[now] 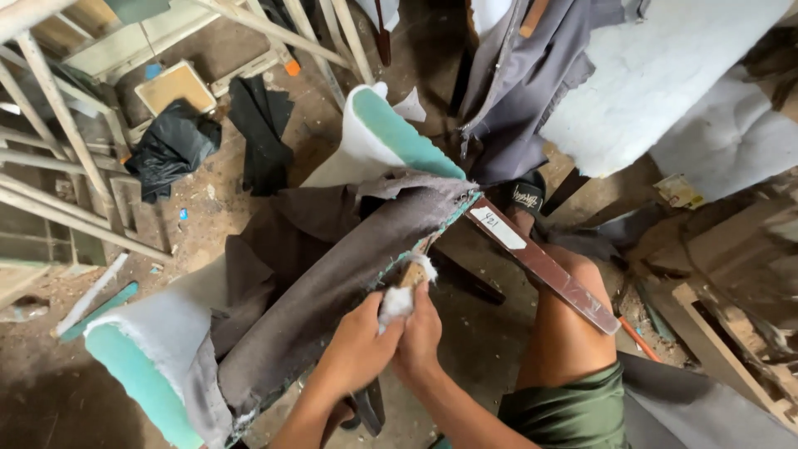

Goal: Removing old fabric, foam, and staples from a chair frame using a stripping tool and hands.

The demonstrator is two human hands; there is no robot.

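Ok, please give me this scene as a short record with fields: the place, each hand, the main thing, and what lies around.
Place: cluttered workshop with a dirty floor
Left hand: pinches white padding at the edge of the frame
Right hand: grips the same padding, touching the left hand
Main thing: chair frame with brown fabric over green foam
Around: black bag, wooden frames, grey cloth, white wadding
Person: green shorts, bare knee under the wooden rail
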